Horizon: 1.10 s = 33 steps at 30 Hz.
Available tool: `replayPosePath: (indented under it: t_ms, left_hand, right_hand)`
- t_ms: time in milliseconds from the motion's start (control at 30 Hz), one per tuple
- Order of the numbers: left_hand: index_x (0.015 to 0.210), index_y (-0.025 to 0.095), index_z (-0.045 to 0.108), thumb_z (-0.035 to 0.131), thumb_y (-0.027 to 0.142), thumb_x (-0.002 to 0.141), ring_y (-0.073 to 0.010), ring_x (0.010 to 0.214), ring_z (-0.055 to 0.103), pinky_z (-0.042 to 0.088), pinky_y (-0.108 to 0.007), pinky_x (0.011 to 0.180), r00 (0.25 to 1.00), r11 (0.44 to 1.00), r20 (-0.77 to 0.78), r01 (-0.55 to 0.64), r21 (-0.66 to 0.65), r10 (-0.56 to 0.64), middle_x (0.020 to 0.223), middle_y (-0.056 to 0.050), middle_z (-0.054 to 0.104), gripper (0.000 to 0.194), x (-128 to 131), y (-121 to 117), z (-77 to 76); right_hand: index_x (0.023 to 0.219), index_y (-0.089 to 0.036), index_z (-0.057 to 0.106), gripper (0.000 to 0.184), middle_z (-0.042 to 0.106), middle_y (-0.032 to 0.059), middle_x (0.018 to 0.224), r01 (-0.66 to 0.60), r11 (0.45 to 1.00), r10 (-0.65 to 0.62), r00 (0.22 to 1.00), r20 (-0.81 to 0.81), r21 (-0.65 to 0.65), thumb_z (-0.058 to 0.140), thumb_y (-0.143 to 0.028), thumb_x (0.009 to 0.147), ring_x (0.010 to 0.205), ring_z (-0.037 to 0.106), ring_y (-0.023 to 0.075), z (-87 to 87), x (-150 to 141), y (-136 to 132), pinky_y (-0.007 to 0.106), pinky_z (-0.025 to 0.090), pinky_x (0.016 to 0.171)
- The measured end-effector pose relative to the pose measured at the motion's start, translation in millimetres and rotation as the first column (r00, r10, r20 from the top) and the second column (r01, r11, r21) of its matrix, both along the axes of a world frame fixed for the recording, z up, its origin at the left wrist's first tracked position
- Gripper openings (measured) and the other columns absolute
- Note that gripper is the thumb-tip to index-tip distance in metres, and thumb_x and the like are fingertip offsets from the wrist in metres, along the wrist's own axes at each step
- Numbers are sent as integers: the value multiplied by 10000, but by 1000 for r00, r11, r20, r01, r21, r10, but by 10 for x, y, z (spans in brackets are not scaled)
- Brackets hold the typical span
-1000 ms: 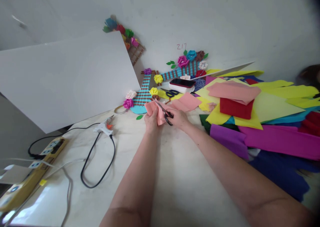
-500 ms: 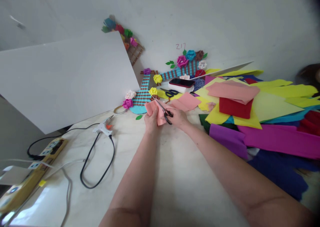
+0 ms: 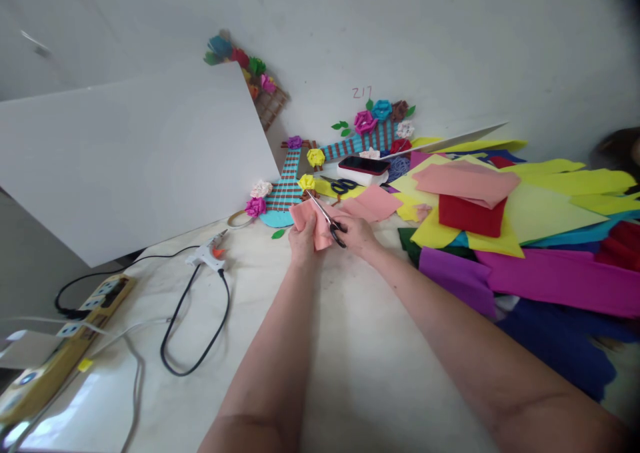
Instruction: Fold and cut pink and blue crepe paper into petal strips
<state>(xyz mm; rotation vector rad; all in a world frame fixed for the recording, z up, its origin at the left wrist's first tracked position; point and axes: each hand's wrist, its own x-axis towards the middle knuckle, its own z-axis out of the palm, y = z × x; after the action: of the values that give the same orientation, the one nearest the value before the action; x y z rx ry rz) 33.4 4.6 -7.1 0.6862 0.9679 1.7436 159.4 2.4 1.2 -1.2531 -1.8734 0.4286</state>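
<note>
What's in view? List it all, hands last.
pink piece: 1, pink, centre
first scissors: 1, black handles, over pink piece
second scissors: 1, blue handles, behind
phone: 1, black and red, on white box
panels: 2, turquoise and brown, flowered, back
board: 1, white, left
lattice: 1, brown, flowered, behind board
thin board: 1, white, right
yarn: uncounted, blue, back
sheets: many, mixed colours, right
glue gun: 1, mostly white, left
power strip: 1, yellow, far left
cables: several, black and pale, left
ring: 1, tan, beside panels
leaves: several, green, by panels
table: 1, cream, beneath
wall: 1, grey, behind
left hand: 1, bare, holding pink piece
right hand: 1, bare, holding first scissors
</note>
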Motion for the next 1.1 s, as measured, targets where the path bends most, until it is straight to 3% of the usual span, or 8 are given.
replayPosePath:
  t_ms: [333,633,867,1100]
  left_hand:
    - [831,109,645,769,359,559,-214,741,656,521,-308,654,999,999,-30,33,-12,-33,830,-105,676,390,-11,5,-6]
    - [819,121,650,773,346,555,-211,726,652,516,-324,674,995,996,-35,91,0,-91,822,-93,674,369,-3,-3,-5]
    - [805,109,651,769,372,549,-189,681,645,518,-307,639,995,998,-79,60,-15,-61,803,-89,670,384,-17,21,-25]
    - [793,111,644,771,339,551,-193,684,645,515,-290,618,998,999,-65,6,-48,-9,773,-86,669,356,5,-16,35]
  right_hand:
    - [710,-199,603,230,599,-12,661,-2,999,1,999,33,54,596,-429,709,614,511,126,67,13,-75,213,331,537]
    - [683,-186,579,239,579,-2,669,9,995,-11,1000,23,98,586,-421,728,625,497,123,85,13,-65,210,316,542]
    - [794,-201,653,145,645,15,755,75,996,-77,995,59,47,591,-308,718,699,548,152,73,15,-35,226,351,578]
    - [860,-220,675,200,664,8,722,90,996,-89,995,35,-18,580,-339,731,649,564,153,50,16,-32,234,383,572]
